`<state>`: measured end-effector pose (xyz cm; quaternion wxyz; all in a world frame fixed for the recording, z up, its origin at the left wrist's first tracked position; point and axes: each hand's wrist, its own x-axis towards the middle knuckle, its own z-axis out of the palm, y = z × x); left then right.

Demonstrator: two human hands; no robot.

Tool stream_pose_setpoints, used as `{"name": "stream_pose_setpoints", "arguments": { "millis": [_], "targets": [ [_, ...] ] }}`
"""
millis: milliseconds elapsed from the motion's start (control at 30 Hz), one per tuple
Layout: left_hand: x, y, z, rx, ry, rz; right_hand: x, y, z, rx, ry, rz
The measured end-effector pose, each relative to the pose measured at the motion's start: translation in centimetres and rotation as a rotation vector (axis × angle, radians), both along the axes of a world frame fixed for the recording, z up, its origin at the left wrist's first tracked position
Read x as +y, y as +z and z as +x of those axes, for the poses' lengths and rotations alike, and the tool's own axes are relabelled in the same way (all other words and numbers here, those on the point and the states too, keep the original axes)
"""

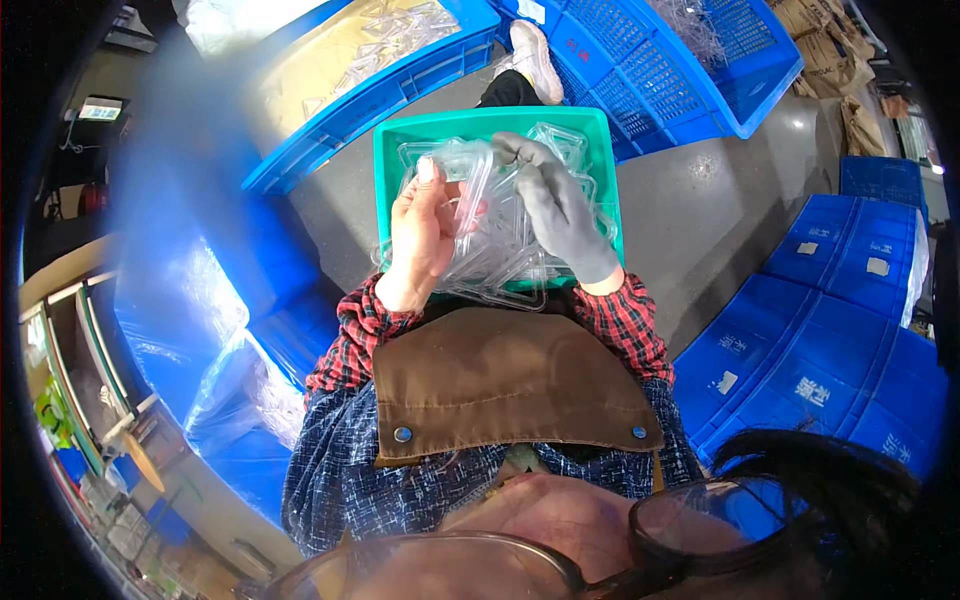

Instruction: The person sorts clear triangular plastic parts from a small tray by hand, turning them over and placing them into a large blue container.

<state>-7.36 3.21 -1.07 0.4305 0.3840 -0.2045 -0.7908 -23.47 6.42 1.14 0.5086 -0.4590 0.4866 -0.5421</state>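
Note:
My bare left hand (422, 225) is closed on a clear plastic frame (476, 190) with rounded corners, its thumb up along the near side. At the frame's upper right edge, my right hand (562, 215), in a grey glove, has its fingers bent inward with the fingertips against the plastic. Glare and overlap hide how many pieces are between the hands. Both hands are over a green bin (500, 117). A tangled heap of similar clear plastic frames (495, 262) fills it, some jutting over the near rim.
Beyond the bin stand a blue crate (400, 85) of clear pieces and a blue mesh crate (640, 85). A person's shoe (535, 62) is between them. Blue boxes (800, 330) stand at right, plastic-covered blue stacks (190, 310) at left. Brown sacks (825, 45) lie far right.

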Motion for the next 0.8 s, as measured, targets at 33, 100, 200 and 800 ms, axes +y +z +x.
{"name": "stream_pose_setpoints", "arguments": {
  "millis": [33, 100, 200, 800],
  "targets": [
    [0.1, 0.1, 0.0, -0.038, -0.001, 0.0, 0.0, -0.2, 0.1, 0.09, 0.008, -0.046],
    [0.2, 0.1, -0.2, -0.07, -0.009, 0.001, -0.3, -0.4, 0.1, 0.424, -0.021, -0.323],
    [0.4, -0.2, -0.5, -0.105, -0.019, -0.08, -0.2, -0.6, 0.4, 0.43, -0.042, -0.332],
    [2.7, 2.0, 0.2, -0.075, -0.451, -0.182, -1.2, -3.8, -1.6, 0.481, -0.304, -0.282]
  ]
}}
